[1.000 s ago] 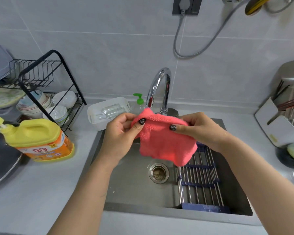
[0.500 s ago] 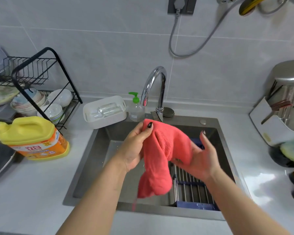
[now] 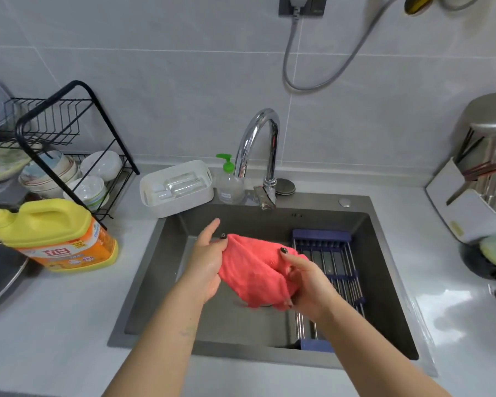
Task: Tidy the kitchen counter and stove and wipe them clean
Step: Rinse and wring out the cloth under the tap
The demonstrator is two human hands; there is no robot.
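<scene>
— Both hands were on the cloth (image 3: 254, 270), yes? How did we hold it?

— Our left hand (image 3: 205, 266) pinched its upper left corner, thumb on top. Our right hand (image 3: 304, 285) had its fingers curled round the right side, where the fabric was bunched.

— Why over the sink (image 3: 384, 282) and not over the counter (image 3: 69, 325)?

— We think because the cloth looked wet; held there, any drops would fall into the basin and not on the surface we wanted to wipe.

— And where was it exactly?

— Between our two hands, hanging in the air above the basin, in front of the faucet (image 3: 259, 150) and just left of the blue rack (image 3: 327, 282). It touched nothing except our fingers, as far as we could see.
</scene>
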